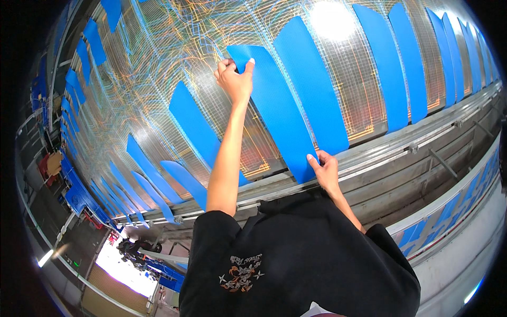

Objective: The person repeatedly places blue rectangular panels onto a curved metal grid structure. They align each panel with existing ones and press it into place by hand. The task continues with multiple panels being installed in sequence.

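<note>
A long blue cut fabric piece lies slantwise on the printing table, which is marked with many coloured lines. At its far upper corner, my left hand pinches the edge between thumb and fingers, and the corner there is slightly curled. My right hand grips the narrow near end, which hangs over the table's metal front rail. Right alongside, nearly edge to edge, a second blue piece lies flat. Left of my forearm is another blue piece, partly hidden by the arm.
More blue pieces lie in rows along the table to both sides. The metal rail runs along its near edge. Behind me at the right stands another table with blue pieces. A bright lamp reflection glares on the surface.
</note>
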A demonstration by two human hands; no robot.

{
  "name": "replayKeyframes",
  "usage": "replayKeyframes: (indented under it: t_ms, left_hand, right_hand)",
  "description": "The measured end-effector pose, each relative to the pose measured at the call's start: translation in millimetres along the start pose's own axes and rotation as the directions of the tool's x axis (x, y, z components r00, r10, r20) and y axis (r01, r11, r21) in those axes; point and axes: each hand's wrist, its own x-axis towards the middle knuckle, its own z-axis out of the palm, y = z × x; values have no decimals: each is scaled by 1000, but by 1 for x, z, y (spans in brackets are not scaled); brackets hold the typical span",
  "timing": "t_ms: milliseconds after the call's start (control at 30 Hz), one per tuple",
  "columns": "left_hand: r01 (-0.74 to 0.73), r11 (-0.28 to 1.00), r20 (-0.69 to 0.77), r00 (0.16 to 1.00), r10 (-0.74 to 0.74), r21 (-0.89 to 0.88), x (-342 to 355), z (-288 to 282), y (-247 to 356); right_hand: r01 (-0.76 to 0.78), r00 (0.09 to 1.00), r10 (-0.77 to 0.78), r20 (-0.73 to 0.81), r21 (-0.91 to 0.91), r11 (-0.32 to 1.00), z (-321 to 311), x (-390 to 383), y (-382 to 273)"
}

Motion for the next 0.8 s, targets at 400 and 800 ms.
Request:
replayKeyframes:
  t_ms: [400,800]
  left_hand:
    - [-15,1000,-2,1000,15,10,4,3,-4]
    - [-11,1000,-76,997,12,13,4,17,-10]
  right_hand:
    - [24,999,-22,-45,53,998,7,3,14]
    - [14,996,-4,-92,106,994,6,-3,18]
